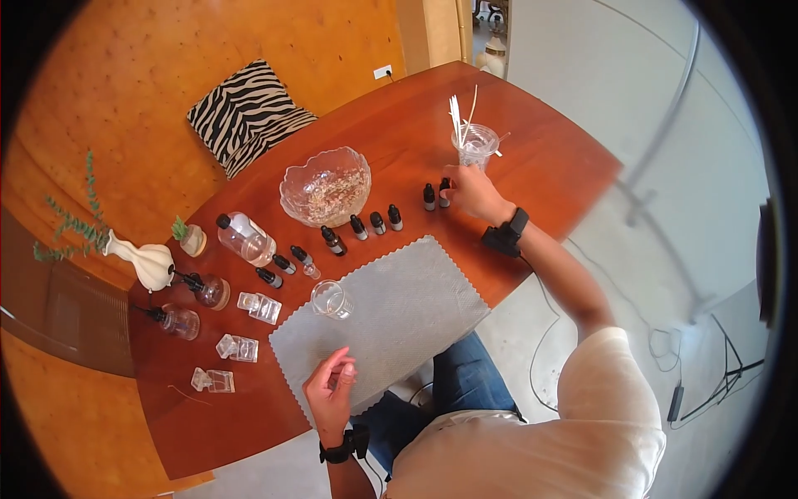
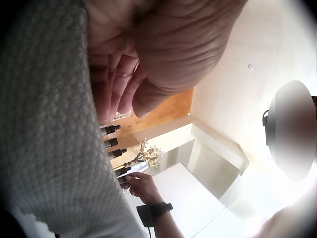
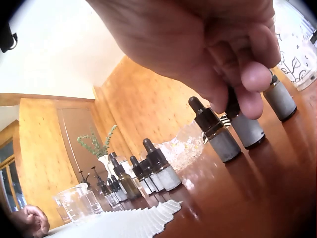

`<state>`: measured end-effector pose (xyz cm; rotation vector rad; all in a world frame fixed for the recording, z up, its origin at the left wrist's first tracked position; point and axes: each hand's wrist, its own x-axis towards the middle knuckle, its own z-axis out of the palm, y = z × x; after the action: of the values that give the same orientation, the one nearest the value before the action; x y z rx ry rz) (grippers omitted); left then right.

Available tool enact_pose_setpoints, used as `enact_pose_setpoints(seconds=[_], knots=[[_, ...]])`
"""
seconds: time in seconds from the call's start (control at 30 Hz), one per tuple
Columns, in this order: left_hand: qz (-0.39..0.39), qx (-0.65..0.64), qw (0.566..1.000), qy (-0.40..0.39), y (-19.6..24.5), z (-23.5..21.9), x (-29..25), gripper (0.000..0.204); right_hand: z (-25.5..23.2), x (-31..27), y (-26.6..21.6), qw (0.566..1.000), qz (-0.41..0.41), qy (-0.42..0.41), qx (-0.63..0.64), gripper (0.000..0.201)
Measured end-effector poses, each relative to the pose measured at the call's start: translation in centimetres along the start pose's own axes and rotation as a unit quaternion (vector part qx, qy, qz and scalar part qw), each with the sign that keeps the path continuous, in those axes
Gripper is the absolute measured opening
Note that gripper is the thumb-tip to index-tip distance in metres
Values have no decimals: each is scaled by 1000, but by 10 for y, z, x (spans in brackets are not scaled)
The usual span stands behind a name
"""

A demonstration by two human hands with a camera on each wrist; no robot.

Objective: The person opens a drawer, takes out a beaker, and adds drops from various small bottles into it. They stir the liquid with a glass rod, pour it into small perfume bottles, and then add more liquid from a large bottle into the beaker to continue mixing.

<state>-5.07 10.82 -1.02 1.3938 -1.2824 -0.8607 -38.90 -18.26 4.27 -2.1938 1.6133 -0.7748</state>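
Note:
My right hand (image 1: 478,193) is at the far right of the bottle row, with thumb and fingers pinching the black top of a small dropper bottle (image 3: 247,131) with a grey label. Another dropper bottle (image 3: 218,136) stands beside it, and a third bottle (image 3: 281,99) is on the other side. My left hand (image 1: 330,391) is over the near left part of the grey mat (image 1: 399,291), fingers loosely bent and holding nothing. A glass beaker (image 1: 332,300) stands on the mat beyond it.
Several more dropper bottles (image 1: 358,227) line the mat's far side. Behind them stand a scalloped glass bowl (image 1: 327,187), a large clear bottle (image 1: 247,239) and a plastic cup (image 1: 477,145) with sticks. Square glass bottles (image 1: 264,308), pump bottles (image 1: 179,321) and a white vase (image 1: 145,263) are at left.

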Motion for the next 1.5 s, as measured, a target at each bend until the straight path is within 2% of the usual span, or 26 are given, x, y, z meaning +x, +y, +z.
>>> enact_pose_setpoints(seconds=[0.07, 0.17, 0.3, 0.33, 0.43, 0.5, 0.6, 0.7, 0.8, 0.9, 1.0, 1.1, 1.2, 1.3, 1.4, 1.5], knots=[[-2, -4, 1000, 2, -1, 0, 0, 30, -8, -14, -9, 1000, 10, 14, -1, 13], [3, -5, 1000, 3, 0, 1, 0, 29, -21, -47, -25, 995, -44, 59, 67, 18], [-4, -7, 1000, -4, 4, 3, -1, 33, -34, -107, -100, 961, -26, -70, 266, 19], [4, -11, 1000, -11, 7, 6, -1, 35, -20, -120, -107, 943, -4, -117, 312, 17], [45, 5, 999, -29, 25, 23, -4, 37, 21, -151, -139, 907, -126, -160, 368, 22], [49, 21, 998, -17, 30, 30, -5, 36, 40, -161, -160, 889, -135, -167, 405, 22], [20, 38, 999, 25, 26, 27, -2, 30, 60, -167, -178, 879, -140, -113, 442, 22], [42, 72, 996, 27, 25, 23, 2, 30, 66, -165, -184, 896, -158, -84, 406, 18], [118, 161, 980, 19, 20, 23, 7, 30, 65, -162, -183, 937, -170, -90, 291, 15], [85, 75, 993, -23, 3, 27, 6, 30, 70, -157, -176, 931, -188, -108, 295, 13], [44, 24, 995, -88, 2, 20, 5, 27, 65, -153, -169, 907, -218, -173, 315, 14], [9, -87, 984, -156, 4, 11, 7, 26, 61, -146, -167, 871, -288, -200, 343, 19], [2, -165, 972, -168, 2, 6, 8, 27, 58, -141, -172, 848, -328, -207, 360, 24], [7, -176, 972, -153, 0, 6, 8, 28, 56, -143, -185, 876, -289, -157, 353, 28], [3, -130, 980, -152, 3, 7, 7, 28, 58, -143, -184, 900, -216, -237, 297, 31], [14, -128, 981, -147, 6, 7, 8, 27, 57, -139, -182, 884, -276, -227, 301, 29]])
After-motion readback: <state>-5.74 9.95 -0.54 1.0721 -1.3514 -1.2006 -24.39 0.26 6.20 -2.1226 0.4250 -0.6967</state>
